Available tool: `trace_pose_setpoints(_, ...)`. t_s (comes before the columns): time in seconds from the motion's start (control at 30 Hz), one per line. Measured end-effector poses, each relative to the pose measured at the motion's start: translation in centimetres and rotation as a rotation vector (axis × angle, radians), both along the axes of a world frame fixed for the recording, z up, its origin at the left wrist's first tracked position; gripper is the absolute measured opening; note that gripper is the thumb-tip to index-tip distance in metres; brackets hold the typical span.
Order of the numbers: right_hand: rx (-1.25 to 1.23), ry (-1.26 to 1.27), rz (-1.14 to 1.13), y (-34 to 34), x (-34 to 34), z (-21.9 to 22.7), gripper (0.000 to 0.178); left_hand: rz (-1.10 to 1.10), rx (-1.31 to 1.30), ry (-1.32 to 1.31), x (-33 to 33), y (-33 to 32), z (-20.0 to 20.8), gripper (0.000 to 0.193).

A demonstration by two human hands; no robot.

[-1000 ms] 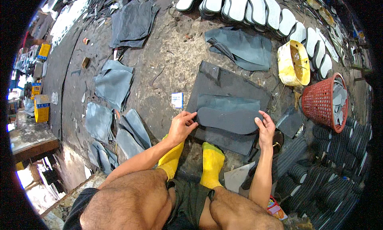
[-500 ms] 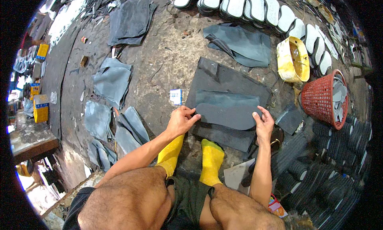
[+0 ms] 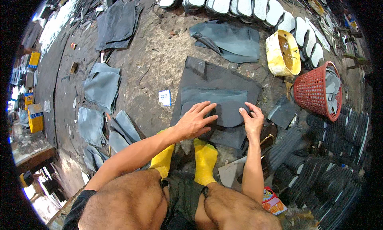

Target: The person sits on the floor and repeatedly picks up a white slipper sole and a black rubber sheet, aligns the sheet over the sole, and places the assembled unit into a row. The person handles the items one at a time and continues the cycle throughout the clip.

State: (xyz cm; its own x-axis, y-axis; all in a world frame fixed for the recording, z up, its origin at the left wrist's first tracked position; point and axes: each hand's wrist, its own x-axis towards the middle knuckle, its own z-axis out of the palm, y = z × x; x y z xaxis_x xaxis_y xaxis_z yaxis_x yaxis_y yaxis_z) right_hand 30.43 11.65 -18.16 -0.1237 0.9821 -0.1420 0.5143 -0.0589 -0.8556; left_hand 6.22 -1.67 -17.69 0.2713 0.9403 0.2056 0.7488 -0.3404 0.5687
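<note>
A dark grey shoe-sole-shaped piece [image 3: 229, 115] lies over a blue-grey rubber strip [image 3: 215, 95], both on a larger black sheet [image 3: 223, 77] in front of my feet. My left hand [image 3: 195, 120] is open above the left half of the sole piece, fingers spread, covering part of it. Whether its palm presses down is hidden. At the rounded right end, my right hand [image 3: 254, 120] has its thumb at the piece's edge. A gap shows between that thumb and the forefinger.
Stacked rubber sheets [image 3: 101, 84] lie at left; another pile [image 3: 231, 40] lies beyond the black sheet. A yellow tub [image 3: 275, 56] and red basket [image 3: 313, 92] stand at right. White-topped soles [image 3: 241, 2] line the far side. Black soles [image 3: 315, 182] fill the lower right.
My left hand has let go of the sole piece's left end and moved right over it, fingers spreading. My right hand stays at the right end. The whole view has shifted slightly.
</note>
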Motion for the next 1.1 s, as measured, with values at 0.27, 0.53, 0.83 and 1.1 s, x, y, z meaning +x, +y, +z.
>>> trace_pose_setpoints(0.27,0.136,-0.156,-0.139,0.5,2.7,0.3,0.043,-0.035,-0.183,-0.127,-0.8,1.9,-1.1,0.047)
trace_pose_setpoints(0.53,-0.318,0.586,-0.660,-4.6,2.6,3.9,0.062,0.168,-0.964,-1.147,-3.3,4.8,5.0,0.039)
trace_pose_setpoints(0.83,-0.369,0.868,-0.042,-3.8,-4.8,16.5,0.043,0.174,-0.970,-1.625,-3.4,5.4,15.1,0.069)
trace_pose_setpoints(1.1,-0.199,0.751,-0.043,-4.7,-6.9,20.8,0.043,0.253,-0.739,-1.368,-2.8,2.9,18.4,0.065)
